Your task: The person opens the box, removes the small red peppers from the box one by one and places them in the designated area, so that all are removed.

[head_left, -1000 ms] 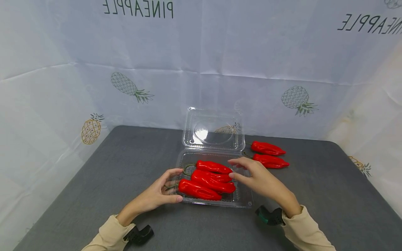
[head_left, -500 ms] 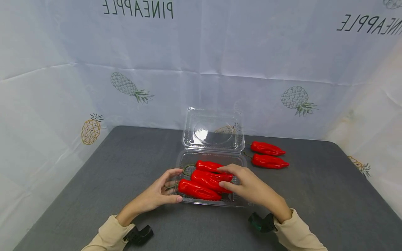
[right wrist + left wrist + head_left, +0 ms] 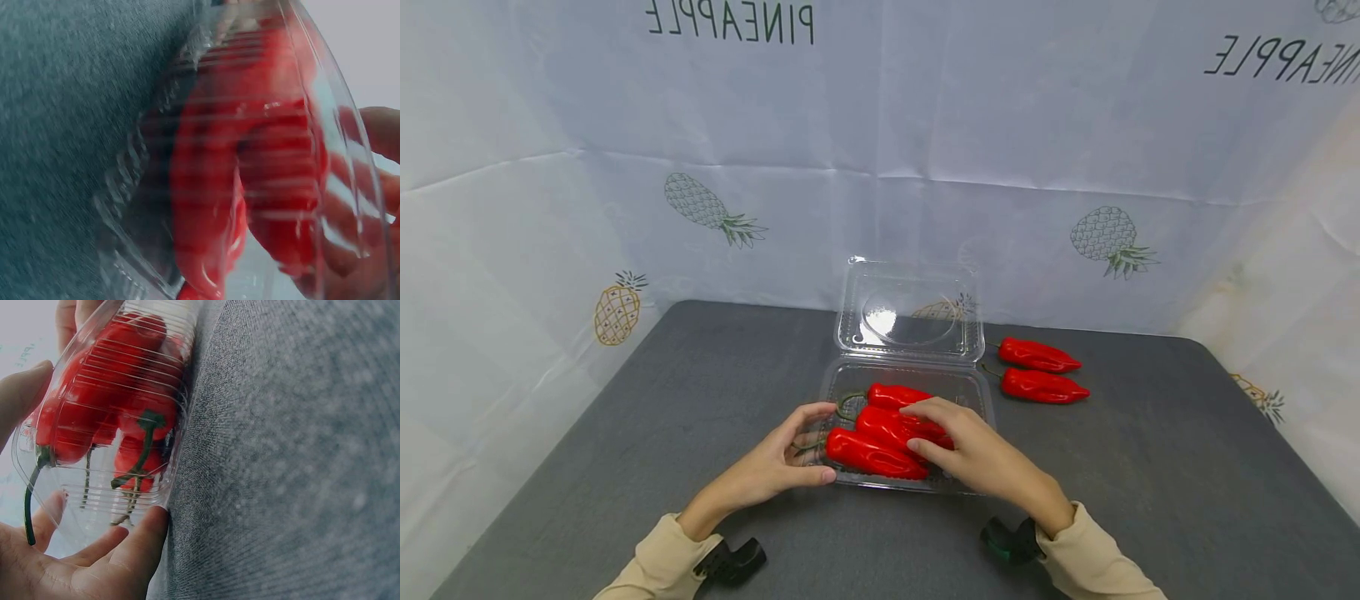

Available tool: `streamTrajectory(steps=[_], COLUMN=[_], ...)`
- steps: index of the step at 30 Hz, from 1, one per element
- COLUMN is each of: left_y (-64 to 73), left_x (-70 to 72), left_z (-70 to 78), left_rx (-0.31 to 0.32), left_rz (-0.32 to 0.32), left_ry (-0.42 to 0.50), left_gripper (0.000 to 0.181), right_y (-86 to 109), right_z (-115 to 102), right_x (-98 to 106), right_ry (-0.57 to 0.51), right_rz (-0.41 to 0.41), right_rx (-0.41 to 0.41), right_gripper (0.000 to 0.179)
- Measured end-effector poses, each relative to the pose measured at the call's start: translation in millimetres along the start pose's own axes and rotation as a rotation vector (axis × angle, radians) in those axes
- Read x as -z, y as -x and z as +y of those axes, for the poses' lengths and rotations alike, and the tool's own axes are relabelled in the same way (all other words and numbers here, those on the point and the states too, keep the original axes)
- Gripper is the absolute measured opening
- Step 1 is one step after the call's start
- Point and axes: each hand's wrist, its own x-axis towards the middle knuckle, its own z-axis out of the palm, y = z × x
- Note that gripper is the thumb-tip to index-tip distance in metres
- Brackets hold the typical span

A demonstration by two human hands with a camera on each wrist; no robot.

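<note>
Several shiny red peppers point(image 3: 876, 457) with green stems lie in a clear plastic clamshell container point(image 3: 958, 385), whose lid point(image 3: 917, 304) is raised at the back. My left hand point(image 3: 801, 446) rests against the container's left end, fingers spread, thumb at the near corner. The left wrist view shows its fingertips point(image 3: 156, 519) at the clear end wall, low by the table. From above, my right hand point(image 3: 966, 446) grips a middle pepper point(image 3: 887, 427), thumb on the near side and fingers on the far side. Part of that pepper is hidden beneath the hand.
Two more red peppers point(image 3: 1045, 386) lie on the grey table point(image 3: 737, 375) to the container's right. A white curtain point(image 3: 925, 125) with pineapple prints hangs behind the table. Black wrist devices point(image 3: 733, 562) sit under both forearms.
My right hand has moved left from the peppers' tips to over the middle pepper. That pepper's tip has shifted slightly left. The left hand and the container have stayed in place.
</note>
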Motion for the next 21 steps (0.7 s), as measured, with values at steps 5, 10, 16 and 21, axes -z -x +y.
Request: streamTrajectory(steps=[5,10,16,21], left_y=[-0.1,-0.3,-0.3,-0.4], left_x=[0.1,0.0,0.0,0.0], left_z=[-0.1,0.1,0.7,1.3], left_rx=[-0.003,0.004,0.009,0.013], left_rz=[0.001,0.003,0.006,0.002], left_ry=[0.0,-0.004,-0.009,-0.007], left_gripper=[0.075,0.075,0.075,0.075], right_y=[-1.4,-1.1,-1.9,-1.9], right_z=[1,1,1,1], right_x=[-7,-12,-13,-14], right_ry=[-0.002,-0.016,-0.016,-0.016], right_rz=[-0.008,-0.033,-0.044,-0.036], right_rx=[-0.019,-0.079,-0.077,-0.082], right_gripper=[0.047,0.052,0.054,0.053])
